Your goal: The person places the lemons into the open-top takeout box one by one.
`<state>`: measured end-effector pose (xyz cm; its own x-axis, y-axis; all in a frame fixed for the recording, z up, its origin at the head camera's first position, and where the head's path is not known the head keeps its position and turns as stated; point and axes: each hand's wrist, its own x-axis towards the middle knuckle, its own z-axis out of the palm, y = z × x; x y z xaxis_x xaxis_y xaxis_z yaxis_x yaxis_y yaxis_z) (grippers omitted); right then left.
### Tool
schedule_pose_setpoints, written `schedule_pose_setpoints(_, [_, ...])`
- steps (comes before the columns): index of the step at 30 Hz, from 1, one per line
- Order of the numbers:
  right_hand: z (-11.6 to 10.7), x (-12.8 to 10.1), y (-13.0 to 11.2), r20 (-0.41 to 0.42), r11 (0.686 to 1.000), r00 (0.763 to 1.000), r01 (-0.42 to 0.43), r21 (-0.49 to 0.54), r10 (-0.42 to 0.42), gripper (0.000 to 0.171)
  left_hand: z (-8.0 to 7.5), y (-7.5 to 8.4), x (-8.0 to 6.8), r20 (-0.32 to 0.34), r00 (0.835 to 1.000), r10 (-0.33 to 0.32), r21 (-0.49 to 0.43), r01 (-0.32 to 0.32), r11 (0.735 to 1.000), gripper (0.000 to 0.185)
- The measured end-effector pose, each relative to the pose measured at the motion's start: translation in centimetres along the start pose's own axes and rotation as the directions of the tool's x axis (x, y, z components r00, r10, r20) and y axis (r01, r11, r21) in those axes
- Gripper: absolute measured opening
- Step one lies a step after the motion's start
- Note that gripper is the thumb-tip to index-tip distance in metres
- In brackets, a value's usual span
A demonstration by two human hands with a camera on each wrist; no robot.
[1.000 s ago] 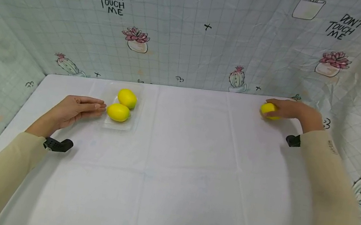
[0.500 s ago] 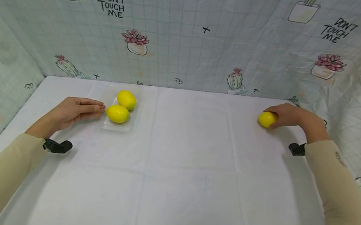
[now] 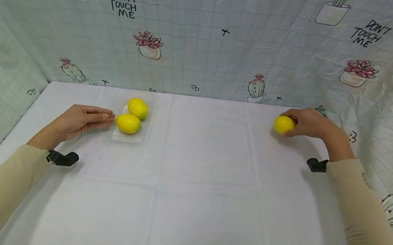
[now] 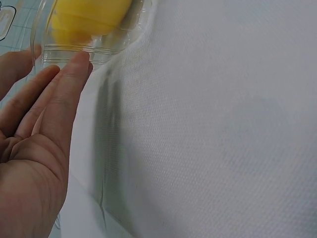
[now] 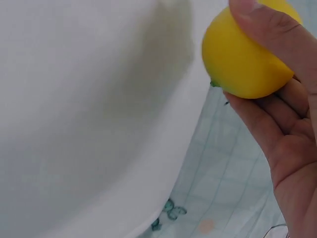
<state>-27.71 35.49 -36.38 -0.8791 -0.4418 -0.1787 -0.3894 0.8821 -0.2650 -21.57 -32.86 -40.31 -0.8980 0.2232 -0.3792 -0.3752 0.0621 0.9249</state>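
Observation:
At the far right of the table, my right hand (image 3: 310, 123) grips a yellow lemon (image 3: 284, 125) between thumb and fingers. In the right wrist view the lemon (image 5: 247, 54) shows a small green tip, and its shadow falls on the cloth. My left hand (image 3: 82, 121) is at the left side of a clear plastic tray (image 3: 128, 139), fingers straight, fingertips right at its rim. Two more lemons lie in that tray, one lemon (image 3: 138, 108) behind the other lemon (image 3: 128, 123). From the left wrist, the fingers (image 4: 64, 104) meet the tray's clear wall (image 4: 74, 53).
A white cloth (image 3: 192, 173) covers the table. Behind it and at both sides hangs a pale grid-patterned curtain (image 3: 193, 45) with cactus drawings, close behind the right hand. Black wrist straps (image 3: 63, 158) sit on both forearms.
The right hand has drawn the lemon slightly nearer, then shifted left with it; the lemon's shadow now shows apart below it. The left hand and the tray stay in place.

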Motion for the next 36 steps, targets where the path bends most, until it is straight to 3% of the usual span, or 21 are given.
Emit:
schedule_pose_setpoints(13, [1.9, 3.5, -4.8, -0.134, 0.99, 0.986, 0.109, 0.091, -0.097, 0.071, 0.0, 0.2, -0.1, -0.019, 1.0, -0.007, 0.015, 0.007, 1.0, 0.066])
schedule_pose_setpoints(20, [3.2, 6.0, -7.4, -0.217, 0.958, 0.971, 0.151, 0.244, -0.097, 0.071, -0.2, -0.1, -0.2, 0.004, 1.0, 0.001, -0.026, 0.0, 1.0, 0.064])
schedule_pose_setpoints(25, [3.9, 7.5, -9.5, -0.277, 0.935, 0.952, 0.21, 0.286, -0.129, 0.07, 0.0, 0.0, -0.1, -0.012, 1.0, -0.002, -0.002, 0.002, 1.0, 0.064])
schedule_pose_setpoints(29, [4.3, 8.7, -11.1, -0.33, 0.894, 0.933, 0.265, 0.362, -0.143, 0.069, -0.1, 0.1, 0.1, -0.005, 1.0, 0.005, 0.014, -0.005, 1.0, 0.067])
schedule_pose_setpoints(34, [5.0, 10.4, -13.2, -0.294, 0.816, 0.937, 0.314, 0.485, -0.186, 0.07, -0.2, 0.0, 0.1, -0.002, 1.0, 0.008, 0.006, -0.008, 1.0, 0.068])
schedule_pose_setpoints(36, [5.1, 11.0, -14.1, -0.286, 0.801, 0.933, 0.339, 0.494, -0.219, 0.07, -0.2, 0.0, 0.1, -0.019, 1.0, 0.009, 0.023, -0.009, 1.0, 0.067])
